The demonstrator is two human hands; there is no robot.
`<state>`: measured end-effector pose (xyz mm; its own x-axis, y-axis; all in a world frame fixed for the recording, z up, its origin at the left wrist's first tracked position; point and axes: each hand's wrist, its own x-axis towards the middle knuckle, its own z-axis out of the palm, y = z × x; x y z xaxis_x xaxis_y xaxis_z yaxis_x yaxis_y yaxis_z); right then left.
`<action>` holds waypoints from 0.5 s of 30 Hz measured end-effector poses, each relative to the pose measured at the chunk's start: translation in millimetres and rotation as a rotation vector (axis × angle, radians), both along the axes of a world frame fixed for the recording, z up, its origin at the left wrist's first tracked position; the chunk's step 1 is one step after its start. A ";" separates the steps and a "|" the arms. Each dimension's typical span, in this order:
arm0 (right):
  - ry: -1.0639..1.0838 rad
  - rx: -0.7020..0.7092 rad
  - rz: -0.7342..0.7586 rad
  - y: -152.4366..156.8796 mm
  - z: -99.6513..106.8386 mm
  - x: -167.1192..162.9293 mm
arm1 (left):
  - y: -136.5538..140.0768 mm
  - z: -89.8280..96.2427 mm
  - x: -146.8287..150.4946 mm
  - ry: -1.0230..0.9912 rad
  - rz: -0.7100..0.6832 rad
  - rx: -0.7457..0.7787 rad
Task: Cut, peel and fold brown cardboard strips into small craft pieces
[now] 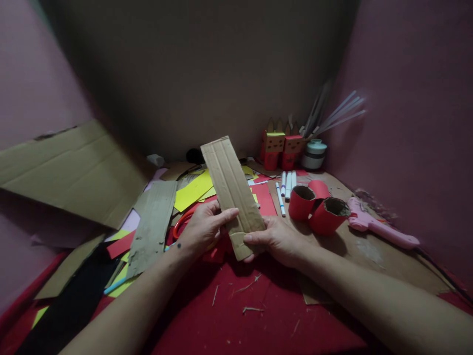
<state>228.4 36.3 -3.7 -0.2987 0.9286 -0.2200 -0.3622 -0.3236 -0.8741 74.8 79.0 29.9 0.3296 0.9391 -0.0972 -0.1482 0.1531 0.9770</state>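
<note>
The cardboard strip (233, 185) should be light, dry and unlikely to slip; it looks stiff lengthwise but liable to fold along its long creases, so the long edges towards the near end seem the best hold; it is held tilted above the red desk (221, 320), far end to the left; the fingers of the left hand (203, 224) pinch its left edge; those of the right hand (279, 237) clamp its right edge, nearer the near end.

Dark spot (179, 245): one, small, round, on left wrist (185, 246); nature indistinct. Left hand (207, 222): bare, just beyond the spot. Left forearm (135, 298): bare, on its near side. Right hand (279, 240): bare, right of the spot. Right forearm (365, 288): bare, farther right of it.
</note>
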 end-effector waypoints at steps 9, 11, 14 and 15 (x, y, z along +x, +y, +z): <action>0.014 0.003 -0.018 -0.1 -4.9 -2.0 | 2.3 -16.3 -2.0 -0.010 -0.170 -0.048; 0.017 -0.003 -0.031 0.2 -5.2 -3.9 | 3.6 -15.6 -1.8 -0.007 -0.171 -0.073; 0.038 0.005 -0.026 1.2 -5.8 -5.3 | 5.4 -14.5 -2.5 0.013 -0.158 -0.110; 0.041 0.008 -0.017 1.3 -5.9 -5.2 | 6.0 -14.6 -2.9 0.006 -0.152 -0.118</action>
